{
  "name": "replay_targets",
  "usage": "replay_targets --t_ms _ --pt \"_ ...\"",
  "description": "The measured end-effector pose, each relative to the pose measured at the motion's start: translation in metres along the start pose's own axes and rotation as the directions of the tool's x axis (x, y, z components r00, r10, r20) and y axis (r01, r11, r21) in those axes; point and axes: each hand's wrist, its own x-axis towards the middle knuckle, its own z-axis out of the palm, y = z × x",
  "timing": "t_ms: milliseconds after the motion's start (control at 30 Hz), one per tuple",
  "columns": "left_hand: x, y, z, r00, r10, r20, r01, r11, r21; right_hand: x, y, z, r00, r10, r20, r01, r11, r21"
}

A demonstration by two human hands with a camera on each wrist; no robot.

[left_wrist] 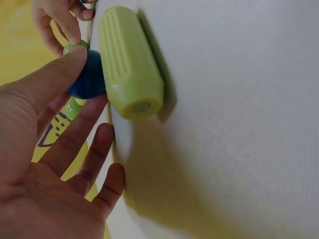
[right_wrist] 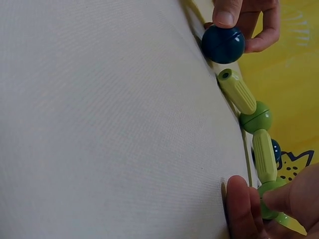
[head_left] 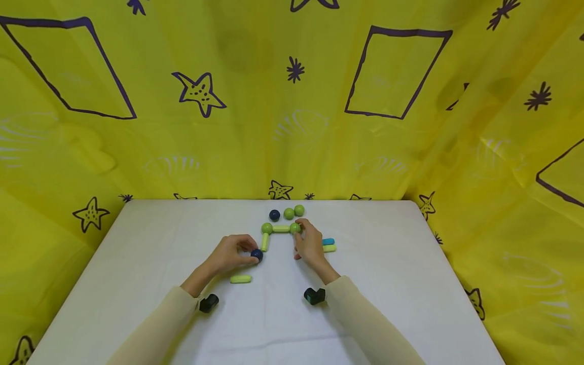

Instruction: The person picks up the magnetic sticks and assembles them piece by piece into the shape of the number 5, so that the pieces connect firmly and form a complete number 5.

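My left hand (head_left: 231,253) pinches a dark blue ball (head_left: 257,255) between thumb and fingers, close to the free end of a light green ribbed rod (head_left: 264,242). That rod runs up to a green ball (head_left: 266,228) at the corner of an L-shaped chain. From the corner a second green rod (head_left: 281,229) leads right to another green ball (head_left: 295,228), which my right hand (head_left: 312,246) grips with thumb and fingers. In the right wrist view, a gap shows between the dark blue ball (right_wrist: 223,45) and the rod's open end (right_wrist: 237,92).
A loose green rod (head_left: 240,279) lies below my left hand; the left wrist view shows a grey disc in its end. Behind the chain sit another dark blue ball (head_left: 275,215) and two green balls (head_left: 289,213). A blue rod (head_left: 328,242) and a green rod (head_left: 329,248) lie right.
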Motion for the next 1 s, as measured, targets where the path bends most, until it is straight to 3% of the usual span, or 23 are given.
replay_targets --t_ms 300,400,600,733,867,1000 --pt "0.001 -0.003 0.000 1.000 -0.008 -0.009 0.008 1.000 0.000 0.003 -0.005 -0.007 0.997 -0.046 0.059 0.048 0.999 -0.021" --pt "0.000 -0.004 0.000 1.000 -0.015 -0.012 0.015 1.000 -0.006 0.004 -0.010 -0.012 0.994 -0.081 0.074 0.088 0.993 -0.083" --pt "-0.001 -0.006 0.001 0.999 -0.028 -0.015 0.028 1.000 -0.013 0.005 -0.029 -0.023 0.983 -0.162 0.080 0.179 0.935 -0.305" --pt "-0.002 -0.006 0.001 0.999 -0.030 -0.022 0.030 0.999 -0.024 0.005 -0.046 -0.029 0.978 -0.172 0.116 0.203 0.907 -0.368" --pt "-0.003 -0.006 0.001 0.999 -0.039 -0.023 0.038 0.999 -0.032 0.006 -0.061 -0.032 0.945 -0.231 0.231 0.306 0.871 -0.384" --pt "-0.003 -0.005 0.001 0.999 -0.045 -0.021 0.044 0.998 -0.044 0.009 -0.070 -0.032 0.871 -0.299 0.389 0.429 0.849 -0.308"
